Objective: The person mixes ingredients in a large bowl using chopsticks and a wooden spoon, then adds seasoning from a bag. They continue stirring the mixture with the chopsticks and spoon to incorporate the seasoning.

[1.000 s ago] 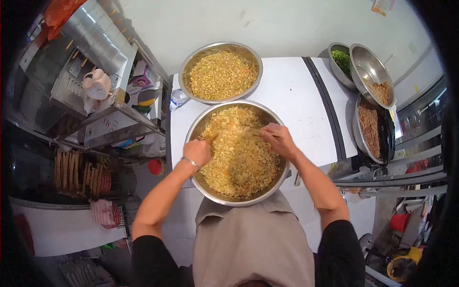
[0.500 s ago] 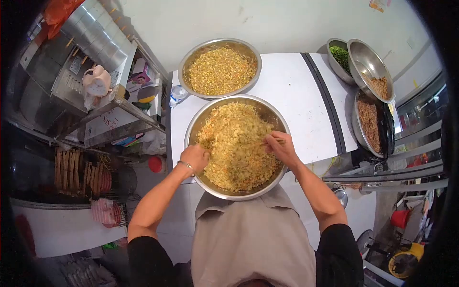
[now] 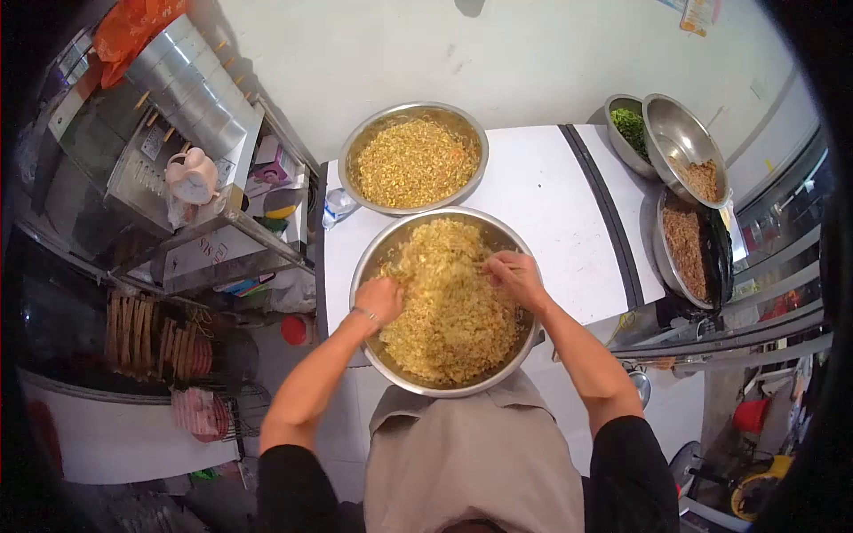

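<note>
A large steel bowl (image 3: 364,348) at the table's front edge holds a heap of yellow chopped food (image 3: 449,311), partly smeared by motion. At the left side of the heap is my left hand (image 3: 380,300), with a bracelet at the wrist; its fingers are curled and what they hold is hidden. On the right side my right hand (image 3: 517,274) is closed around thin sticks (image 3: 493,265) that reach toward the heap. Directly behind stands a second steel bowl (image 3: 484,169) filled with a similar yellow mixture.
Steel bowls with chopped greens (image 3: 629,130) and brown crumbly food (image 3: 684,249) stand at the right. A clear plastic packet (image 3: 338,206) lies left of the rear bowl. A shelf with metal containers (image 3: 200,98) and a pink clock (image 3: 191,178) is at the left.
The whole view has shifted, so the bowls appear lower. Both hands remain at the heap, slightly changed in pose, and the food's surface has a different shape.
</note>
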{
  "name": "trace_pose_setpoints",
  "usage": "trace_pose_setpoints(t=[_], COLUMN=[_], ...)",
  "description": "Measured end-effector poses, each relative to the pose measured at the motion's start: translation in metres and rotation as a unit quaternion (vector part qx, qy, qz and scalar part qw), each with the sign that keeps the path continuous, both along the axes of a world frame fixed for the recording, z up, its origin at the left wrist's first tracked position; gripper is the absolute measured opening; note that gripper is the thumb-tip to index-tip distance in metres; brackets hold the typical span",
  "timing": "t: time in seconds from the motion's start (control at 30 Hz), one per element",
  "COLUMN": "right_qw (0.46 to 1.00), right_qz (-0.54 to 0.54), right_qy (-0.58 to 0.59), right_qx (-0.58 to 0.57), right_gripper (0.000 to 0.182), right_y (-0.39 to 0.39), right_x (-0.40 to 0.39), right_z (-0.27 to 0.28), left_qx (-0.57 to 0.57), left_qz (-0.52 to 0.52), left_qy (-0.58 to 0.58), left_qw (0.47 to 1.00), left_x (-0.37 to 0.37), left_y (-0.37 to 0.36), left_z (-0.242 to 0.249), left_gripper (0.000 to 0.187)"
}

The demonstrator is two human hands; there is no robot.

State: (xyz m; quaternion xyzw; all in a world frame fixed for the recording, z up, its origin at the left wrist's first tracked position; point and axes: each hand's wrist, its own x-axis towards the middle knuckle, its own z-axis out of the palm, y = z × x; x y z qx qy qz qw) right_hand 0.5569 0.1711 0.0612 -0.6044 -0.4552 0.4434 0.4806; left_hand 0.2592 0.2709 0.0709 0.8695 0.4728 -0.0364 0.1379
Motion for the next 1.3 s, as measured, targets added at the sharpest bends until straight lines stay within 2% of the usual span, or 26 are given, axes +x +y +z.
trace_pose_setpoints(t=[0.13,0.23,0.27,0.37,0.4,0.5,0.53,0.6,0.67,0.7,0.77,0.8,0.87,0.97,1.03,1.1,1.17,1.2,1.23,1.3], right_qw=[0.994,0.943,0.959,0.997,0.963,0.95,0.958,0.95,0.937,0.957,0.984,0.97,0.927,0.933,0.935,0.938,0.944,0.958,0.985,0.996], right_qz=[0.093,0.063,0.018,-0.003,0.05,0.178,0.203,0.173,0.121,0.101,0.062,0.104,0.187,0.229,0.171,0.112,0.043,0.007,-0.015,-0.061], right_qy=[-0.005,-0.26,-0.245,-0.063,-0.223,-0.197,-0.173,-0.212,-0.292,-0.245,-0.151,-0.194,-0.275,-0.239,-0.275,-0.293,-0.293,-0.249,-0.144,0.067], right_qx=[0.053,0.199,0.14,-0.034,0.144,0.165,0.108,0.151,0.148,0.121,0.066,0.102,0.171,0.14,0.147,0.146,0.142,0.14,0.096,0.0], right_gripper=[0.028,0.026,0.024,0.021,0.02,0.017,0.018,0.019,0.021,0.021,0.02,0.02,0.019,0.017,0.017,0.017,0.017,0.018,0.018,0.018], right_y=[-0.023,-0.007,0.002,0.023,0.021,0.002,-0.005,-0.003,0.008,0.018,0.034,0.031,0.023,-0.01,-0.025,-0.034,-0.024,-0.016,-0.009,-0.003], right_x=[0.033,0.05,0.045,0.014,0.014,0.033,0.043,0.052,0.049,0.038,0.015,0.01,0.002,0.024,0.041,0.044,0.038,0.03,0.018,0.0], right_z=[0.038,0.037,0.027,-0.009,-0.003,0.051,0.069,0.071,0.064,0.043,0.004,0.01,0.038,0.093,0.092,0.077,0.026,-0.002,-0.009,-0.011], left_qx=[-0.033,0.026,0.043,0.049,0.056,0.029,0.034,0.037,0.073,0.097,0.076,0.062,0.046,0.031,0.05,0.042,0.036,0.031,0.026,0.031], left_qz=[-0.057,0.004,0.021,-0.041,-0.056,-0.13,-0.131,-0.129,-0.107,-0.097,-0.1,-0.101,-0.113,-0.108,-0.084,-0.058,-0.045,-0.044,-0.042,-0.069], left_qy=[0.015,0.171,0.127,0.081,0.102,0.057,0.063,0.078,0.121,0.14,0.125,0.116,0.117,0.138,0.16,0.182,0.167,0.139,0.111,0.076], left_qw=[0.998,0.985,0.991,0.995,0.992,0.989,0.989,0.988,0.984,0.981,0.984,0.986,0.986,0.984,0.982,0.981,0.984,0.989,0.993,0.994], left_x=[-0.017,-0.014,-0.004,0.023,0.026,-0.002,-0.007,-0.016,-0.009,-0.002,0.024,0.031,0.022,-0.005,-0.022,-0.025,-0.019,-0.002,0.01,0.023], left_y=[-0.013,0.018,0.021,0.021,0.014,0.001,0.003,0.004,0.025,0.036,0.03,0.026,0.017,0.0,-0.003,0.008,0.021,0.022,0.02,0.013], left_z=[0.087,0.061,0.051,-0.003,0.0,0.06,0.076,0.094,0.053,0.034,0.014,0.01,0.027,0.086,0.101,0.072,0.032,0.008,-0.004,0.004], left_gripper=[0.024,0.025,0.024,0.022,0.02,0.022,0.021,0.019,0.019,0.019,0.017,0.016,0.016,0.016,0.017,0.017,0.018,0.019,0.02,0.02])
